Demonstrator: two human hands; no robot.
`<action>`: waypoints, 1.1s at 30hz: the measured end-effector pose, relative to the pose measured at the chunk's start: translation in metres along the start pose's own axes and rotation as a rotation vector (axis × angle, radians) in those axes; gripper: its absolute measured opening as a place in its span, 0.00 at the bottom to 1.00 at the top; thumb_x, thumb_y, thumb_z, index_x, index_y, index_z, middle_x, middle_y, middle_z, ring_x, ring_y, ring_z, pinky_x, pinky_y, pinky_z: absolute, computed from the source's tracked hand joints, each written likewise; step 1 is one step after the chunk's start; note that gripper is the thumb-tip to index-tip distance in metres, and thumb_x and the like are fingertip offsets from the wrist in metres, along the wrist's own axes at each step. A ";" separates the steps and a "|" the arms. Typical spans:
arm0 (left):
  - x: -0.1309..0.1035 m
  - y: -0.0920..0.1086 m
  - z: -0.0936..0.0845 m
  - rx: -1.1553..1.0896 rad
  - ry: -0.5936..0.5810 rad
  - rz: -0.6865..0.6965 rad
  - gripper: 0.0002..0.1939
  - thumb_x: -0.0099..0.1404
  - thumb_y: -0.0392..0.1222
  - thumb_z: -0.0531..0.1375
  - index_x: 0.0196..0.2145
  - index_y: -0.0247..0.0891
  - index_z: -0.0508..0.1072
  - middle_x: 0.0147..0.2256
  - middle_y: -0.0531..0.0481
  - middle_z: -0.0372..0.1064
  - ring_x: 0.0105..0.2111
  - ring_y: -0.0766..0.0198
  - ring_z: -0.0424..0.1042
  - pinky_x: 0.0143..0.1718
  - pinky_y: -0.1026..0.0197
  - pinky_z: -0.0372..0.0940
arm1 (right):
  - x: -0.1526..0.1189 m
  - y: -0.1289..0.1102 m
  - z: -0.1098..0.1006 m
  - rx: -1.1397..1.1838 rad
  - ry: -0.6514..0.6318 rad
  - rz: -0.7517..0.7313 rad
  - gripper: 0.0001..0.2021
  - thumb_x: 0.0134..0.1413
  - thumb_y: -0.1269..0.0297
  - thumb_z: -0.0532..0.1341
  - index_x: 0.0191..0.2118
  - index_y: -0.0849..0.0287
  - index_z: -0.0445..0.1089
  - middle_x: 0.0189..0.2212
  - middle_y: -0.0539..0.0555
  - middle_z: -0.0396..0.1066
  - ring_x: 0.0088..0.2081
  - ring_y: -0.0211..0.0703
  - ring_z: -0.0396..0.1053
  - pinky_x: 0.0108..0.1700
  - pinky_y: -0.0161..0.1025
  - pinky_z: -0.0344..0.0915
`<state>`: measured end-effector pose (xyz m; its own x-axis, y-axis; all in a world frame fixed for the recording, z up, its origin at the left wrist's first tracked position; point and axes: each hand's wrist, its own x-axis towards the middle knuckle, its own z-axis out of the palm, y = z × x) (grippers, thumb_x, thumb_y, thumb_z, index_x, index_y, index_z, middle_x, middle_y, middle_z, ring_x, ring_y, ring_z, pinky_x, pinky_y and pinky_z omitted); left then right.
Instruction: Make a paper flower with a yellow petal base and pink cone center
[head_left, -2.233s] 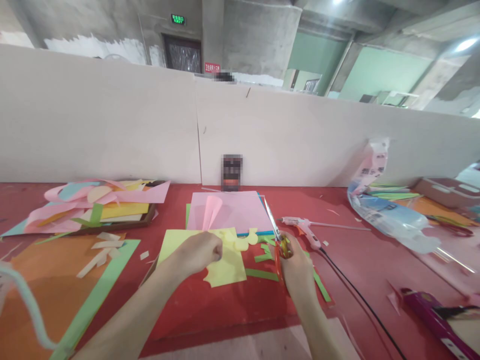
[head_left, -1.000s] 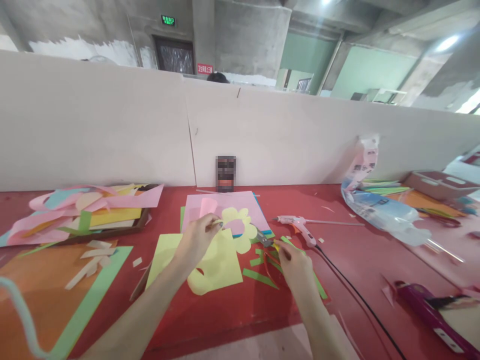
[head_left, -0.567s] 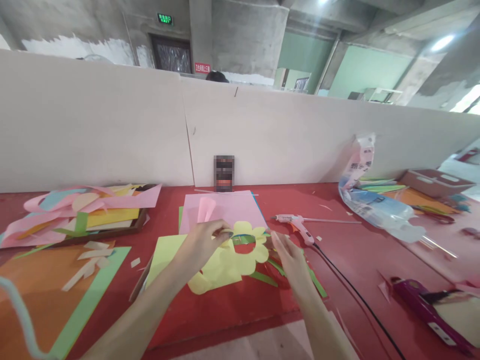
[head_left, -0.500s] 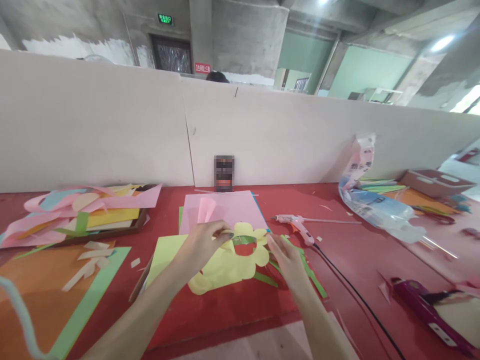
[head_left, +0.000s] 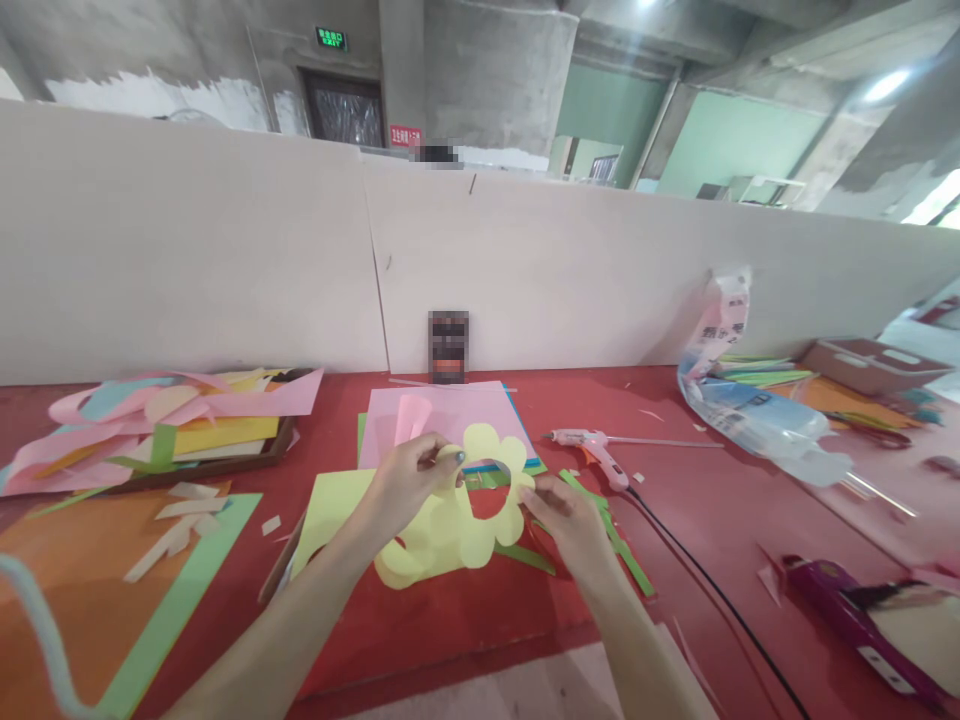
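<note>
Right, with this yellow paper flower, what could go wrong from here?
The yellow flower has a large hole, so a pull between the left hand and right hand might tear it. The glue gun lies near the right hand, so its cord might get snagged.

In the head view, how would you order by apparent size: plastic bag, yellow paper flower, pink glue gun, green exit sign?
Largest to smallest:
plastic bag
yellow paper flower
pink glue gun
green exit sign

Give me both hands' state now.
Left hand: closed, pinching the yellow paper flower at one side.
Right hand: closed, pinching its opposite edge.
</note>
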<state>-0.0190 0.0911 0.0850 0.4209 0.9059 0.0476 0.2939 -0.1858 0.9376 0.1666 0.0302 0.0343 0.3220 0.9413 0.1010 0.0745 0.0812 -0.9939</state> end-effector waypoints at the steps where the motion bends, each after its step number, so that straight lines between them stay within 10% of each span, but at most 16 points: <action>1: 0.000 -0.001 0.000 0.018 0.007 -0.007 0.14 0.58 0.52 0.52 0.28 0.37 0.64 0.26 0.51 0.68 0.29 0.63 0.68 0.31 0.63 0.62 | 0.000 0.000 0.001 0.006 0.009 -0.001 0.17 0.39 0.48 0.61 0.25 0.60 0.71 0.21 0.53 0.71 0.26 0.43 0.68 0.30 0.38 0.66; 14: 0.002 -0.005 -0.004 -0.004 -0.136 -0.174 0.17 0.54 0.54 0.55 0.22 0.37 0.60 0.19 0.58 0.52 0.20 0.71 0.58 0.23 0.67 0.58 | -0.001 -0.004 -0.002 0.096 0.037 0.048 0.15 0.38 0.52 0.64 0.24 0.60 0.70 0.20 0.51 0.68 0.24 0.40 0.66 0.30 0.37 0.66; 33: 0.004 -0.008 -0.007 0.024 0.028 -0.163 0.17 0.49 0.53 0.59 0.19 0.36 0.61 0.20 0.58 0.52 0.23 0.69 0.52 0.25 0.66 0.48 | 0.002 0.004 -0.005 0.052 0.002 0.017 0.12 0.42 0.56 0.64 0.25 0.60 0.70 0.15 0.46 0.60 0.18 0.32 0.58 0.24 0.32 0.56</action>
<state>-0.0258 0.0987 0.0797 0.3422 0.9348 -0.0952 0.3767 -0.0437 0.9253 0.1721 0.0309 0.0305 0.3249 0.9420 0.0843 0.0203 0.0821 -0.9964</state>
